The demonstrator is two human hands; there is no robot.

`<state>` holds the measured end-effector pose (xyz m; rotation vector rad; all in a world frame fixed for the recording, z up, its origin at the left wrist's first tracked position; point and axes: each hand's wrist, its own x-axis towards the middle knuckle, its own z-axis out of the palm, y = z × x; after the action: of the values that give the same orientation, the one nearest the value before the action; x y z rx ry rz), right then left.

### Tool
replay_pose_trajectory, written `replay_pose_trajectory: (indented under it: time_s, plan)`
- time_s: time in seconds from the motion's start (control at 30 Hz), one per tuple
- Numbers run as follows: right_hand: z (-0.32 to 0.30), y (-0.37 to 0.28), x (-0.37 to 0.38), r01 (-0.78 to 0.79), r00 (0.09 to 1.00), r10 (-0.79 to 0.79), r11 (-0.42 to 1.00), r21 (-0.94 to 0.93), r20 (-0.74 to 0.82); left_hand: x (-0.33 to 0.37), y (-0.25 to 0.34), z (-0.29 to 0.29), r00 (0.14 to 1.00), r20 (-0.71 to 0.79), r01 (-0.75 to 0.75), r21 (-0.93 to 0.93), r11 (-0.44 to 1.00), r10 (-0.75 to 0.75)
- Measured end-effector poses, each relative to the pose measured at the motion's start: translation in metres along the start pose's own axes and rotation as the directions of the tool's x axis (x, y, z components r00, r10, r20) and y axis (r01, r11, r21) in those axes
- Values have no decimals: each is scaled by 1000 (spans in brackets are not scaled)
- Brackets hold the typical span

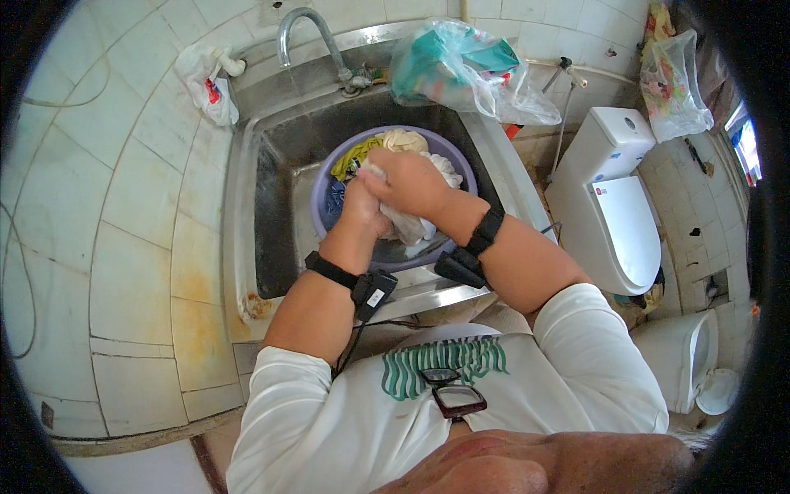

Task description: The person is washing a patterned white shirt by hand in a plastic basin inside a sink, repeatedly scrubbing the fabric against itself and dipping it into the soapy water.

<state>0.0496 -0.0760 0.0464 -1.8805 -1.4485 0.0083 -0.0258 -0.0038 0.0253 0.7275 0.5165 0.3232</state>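
Observation:
My left hand and my right hand meet over a round purple basin. Both are closed on a whitish wet-looking cloth, bunched between them and hanging down into the basin. My right hand lies partly over the left, so some fingers are hidden. Around the hands, the basin holds a yellow-green cloth, a cream cloth, a dark blue cloth and more white fabric. The basin stands inside a metal sink. Black straps with small devices circle both wrists.
A curved metal faucet rises behind the sink. Plastic bags sit at its back right and back left corner. A white toilet stands to the right, near a white bin. Tiled wall borders the left.

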Motion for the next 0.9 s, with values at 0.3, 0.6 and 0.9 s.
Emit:
replay_pose_trajectory:
  time_s: [0.3,0.6,0.9]
  plan:
    - [11,29,13,-107,979,120,990,87,-164,35,-10,-24,993,120,0,-88,996,11]
    - [14,30,12,-79,985,87,995,60,-146,16,-5,-7,990,-65,-126,5,992,126]
    - [2,8,2,86,995,-86,996,11,-49,24,-4,-22,993,112,-12,-117,993,25]
